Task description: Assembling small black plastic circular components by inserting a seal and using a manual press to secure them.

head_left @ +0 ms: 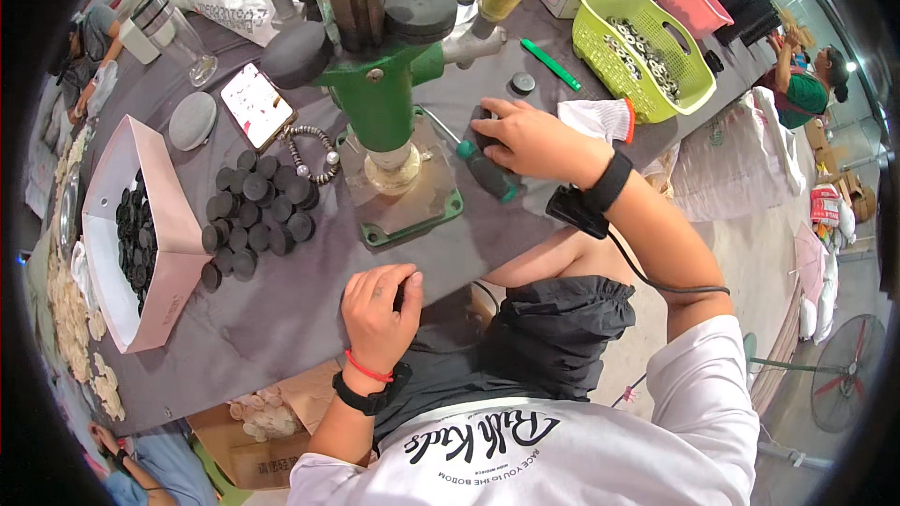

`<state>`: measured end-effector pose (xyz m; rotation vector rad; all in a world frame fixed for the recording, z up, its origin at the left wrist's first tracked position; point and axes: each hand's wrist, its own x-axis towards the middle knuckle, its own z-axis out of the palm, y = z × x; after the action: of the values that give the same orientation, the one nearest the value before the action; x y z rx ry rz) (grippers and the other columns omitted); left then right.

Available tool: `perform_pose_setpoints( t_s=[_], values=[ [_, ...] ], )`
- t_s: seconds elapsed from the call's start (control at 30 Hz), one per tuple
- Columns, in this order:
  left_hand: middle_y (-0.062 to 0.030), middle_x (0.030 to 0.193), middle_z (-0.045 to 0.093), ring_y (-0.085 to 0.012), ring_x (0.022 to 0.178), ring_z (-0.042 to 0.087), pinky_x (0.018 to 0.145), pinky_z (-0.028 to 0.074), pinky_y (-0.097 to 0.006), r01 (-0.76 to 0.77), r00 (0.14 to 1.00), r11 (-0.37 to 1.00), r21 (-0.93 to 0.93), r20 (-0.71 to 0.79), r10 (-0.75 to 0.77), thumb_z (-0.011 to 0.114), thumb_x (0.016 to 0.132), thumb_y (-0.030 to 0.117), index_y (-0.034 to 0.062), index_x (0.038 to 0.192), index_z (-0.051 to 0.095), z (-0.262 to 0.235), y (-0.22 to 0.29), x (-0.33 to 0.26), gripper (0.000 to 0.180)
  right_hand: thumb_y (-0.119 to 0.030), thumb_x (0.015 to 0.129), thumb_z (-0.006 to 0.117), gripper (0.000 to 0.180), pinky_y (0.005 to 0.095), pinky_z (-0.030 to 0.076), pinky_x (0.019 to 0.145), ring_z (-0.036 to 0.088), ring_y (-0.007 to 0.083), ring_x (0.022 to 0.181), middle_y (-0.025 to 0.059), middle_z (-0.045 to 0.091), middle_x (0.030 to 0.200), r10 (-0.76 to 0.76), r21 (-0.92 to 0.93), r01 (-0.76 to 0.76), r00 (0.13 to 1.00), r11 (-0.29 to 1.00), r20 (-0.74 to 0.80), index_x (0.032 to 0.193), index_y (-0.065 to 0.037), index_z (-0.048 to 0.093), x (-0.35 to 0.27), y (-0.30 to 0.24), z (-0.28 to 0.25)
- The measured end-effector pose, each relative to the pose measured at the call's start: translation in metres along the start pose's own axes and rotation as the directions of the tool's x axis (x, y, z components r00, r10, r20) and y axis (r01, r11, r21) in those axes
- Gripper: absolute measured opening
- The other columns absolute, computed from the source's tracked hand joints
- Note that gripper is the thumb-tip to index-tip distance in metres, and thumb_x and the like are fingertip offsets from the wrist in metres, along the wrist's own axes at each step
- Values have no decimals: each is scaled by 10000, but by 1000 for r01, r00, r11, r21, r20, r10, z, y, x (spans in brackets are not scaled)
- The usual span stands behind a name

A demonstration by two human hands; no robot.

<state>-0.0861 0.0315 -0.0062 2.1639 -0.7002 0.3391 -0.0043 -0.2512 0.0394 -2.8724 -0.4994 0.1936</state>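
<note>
My right hand (530, 139) rests on the grey table to the right of a green hand press (380, 103), its fingers closed over a black round piece beside a screwdriver with a green and black handle (489, 173). My left hand (378, 307) is at the near table edge, fingers curled around a small black piece that is mostly hidden. A cluster of several black round caps (255, 215) lies left of the press base plate (408, 201).
A pink box (164, 253) holding black caps stands at the left. A phone (256, 105), a grey disc (192, 120) and a bead bracelet (309, 152) lie behind the caps. A lime basket (689, 75) of metal rings, a white glove (595, 117) and a green pen (551, 64) are at the right. Another person (806, 84) stands far right.
</note>
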Motion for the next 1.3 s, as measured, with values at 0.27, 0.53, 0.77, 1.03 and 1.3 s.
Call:
perform_pose_setpoints(
  t_s=[0.27,0.53,0.77,1.03,1.3],
  values=[
    [-87,815,638,-267,758,596,710,439,-354,-24,1000,1000,15,-4,24,660,785,72,47,849,617,2,3,0,81,-134,806,603,358,418,433,925,537,379,1040,209,543,1171,135,-68,-162,946,984,-295,1150,-37,572,7,61,9],
    [-61,801,635,-254,715,591,668,442,-347,-54,998,998,24,-23,55,669,762,63,59,854,615,0,-3,-5,107,-93,771,651,352,339,480,760,587,266,837,146,595,978,143,326,24,867,945,-478,1103,-20,559,-17,-10,-18],
    [-96,925,656,-162,865,635,785,488,-284,488,871,691,-532,346,-349,644,818,40,0,982,603,-10,27,-18,173,-20,794,681,486,298,435,890,528,133,999,80,571,1155,247,973,167,948,161,-203,1234,1,477,-108,-123,30],
    [-123,1027,629,-157,915,628,825,500,-275,651,759,286,-703,596,-262,701,790,10,-43,1113,533,-10,39,-30,368,-37,725,715,480,344,432,875,547,243,992,102,610,1145,282,879,250,881,406,-380,1170,-8,538,-136,-142,78],
    [-107,1021,625,-135,912,616,831,498,-264,747,663,204,-633,683,-308,695,756,-27,-61,1117,535,-11,43,-34,396,-38,731,686,523,371,413,898,528,275,1024,161,555,1222,185,803,216,910,555,-372,1219,21,504,-148,-144,82]
  ],
)
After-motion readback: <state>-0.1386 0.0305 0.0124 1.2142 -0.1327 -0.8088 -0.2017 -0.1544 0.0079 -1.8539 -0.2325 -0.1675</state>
